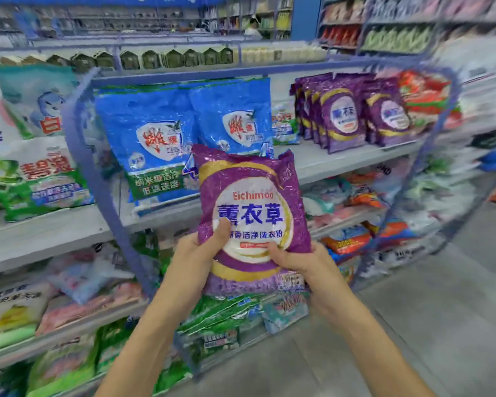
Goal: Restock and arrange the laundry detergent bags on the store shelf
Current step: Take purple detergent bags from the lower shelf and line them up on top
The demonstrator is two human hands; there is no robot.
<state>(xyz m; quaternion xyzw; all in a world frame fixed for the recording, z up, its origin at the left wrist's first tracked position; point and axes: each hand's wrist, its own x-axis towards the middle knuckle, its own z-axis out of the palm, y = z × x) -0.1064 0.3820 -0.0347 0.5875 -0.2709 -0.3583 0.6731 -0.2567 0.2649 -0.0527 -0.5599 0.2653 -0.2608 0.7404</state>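
I hold a purple detergent bag (252,207) upright in front of the shelf, its white round label facing me. My left hand (201,247) grips its lower left edge, thumb pressed on the label. My right hand (295,259) grips the lower right corner, thumb on the front. Several matching purple bags (344,116) stand in a row on the shelf board (341,159) up and to the right. Two large blue bags (184,138) lean just behind the held bag.
A blue metal shelf frame (98,173) rises at the left of the bay. Green and white bags (38,179) fill the left bay. Lower shelves hold mixed bags (229,313). Grey floor (413,325) lies to the right. A red-and-green bag (424,93) stands beside the purple row.
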